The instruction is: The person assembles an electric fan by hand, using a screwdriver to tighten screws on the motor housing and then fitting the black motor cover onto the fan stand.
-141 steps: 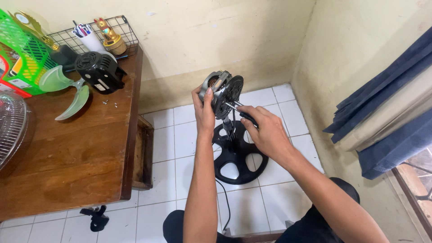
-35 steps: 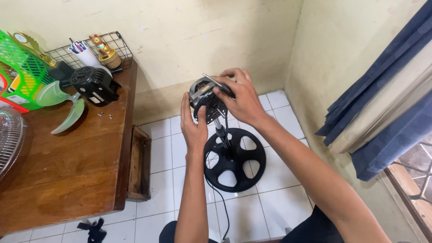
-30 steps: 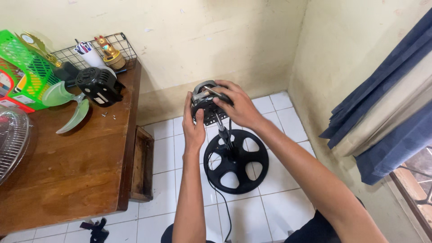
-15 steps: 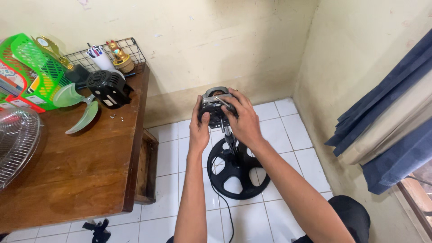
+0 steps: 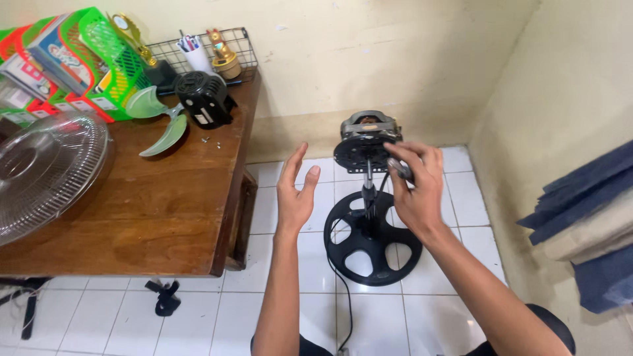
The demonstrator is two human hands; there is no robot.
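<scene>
Fan motor: bare, black vented plate facing down, metal frame w/ copper windings on top; sits atop thin pole over black spoked base. Left hand open, fingers spread, holding nothing, just left of motor, not touching. Right hand fingers closed on dark-handled screwdriver, fingertips just below-right of motor.

I see colourful printed boxes standing upright in the green basket at the surface's far left; small white labels along its lower edge; white label on black motor cover.
</scene>
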